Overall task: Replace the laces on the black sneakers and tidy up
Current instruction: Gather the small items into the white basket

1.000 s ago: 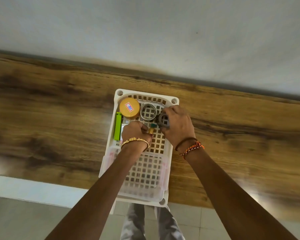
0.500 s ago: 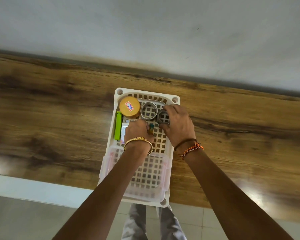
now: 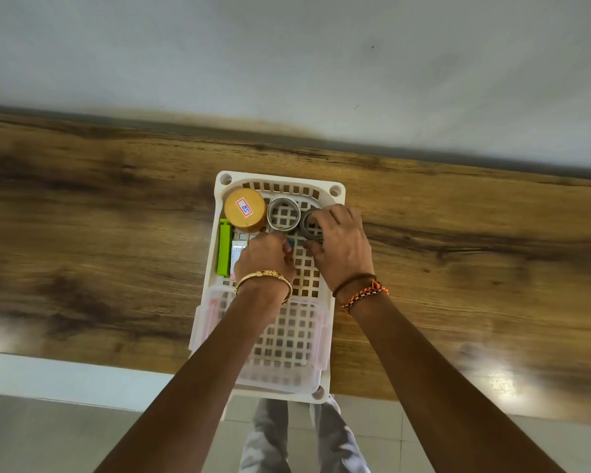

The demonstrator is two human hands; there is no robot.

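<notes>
A white lattice basket [image 3: 335,190] stands on the wooden table [image 3: 99,233]. At its far end sit a yellow round tin [image 3: 244,209], a pale grey tape roll [image 3: 283,213] and a darker grey roll [image 3: 310,225]. My right hand [image 3: 343,247] grips the darker roll between fingers and thumb. My left hand [image 3: 265,259] is curled over a small object with a blue and orange tip at the basket's middle; most of it is hidden. No sneakers or laces are in view.
A green clip [image 3: 225,246] and a small packet [image 3: 238,254] lie along the basket's left wall. A clear lidded box [image 3: 212,312] sits in the basket's near half. The wall runs behind the table; the floor and my legs [image 3: 270,438] show below.
My right hand has pushed the darker roll slightly further toward the basket's far end beside the pale roll. My left hand has shifted a little forward over the small object.
</notes>
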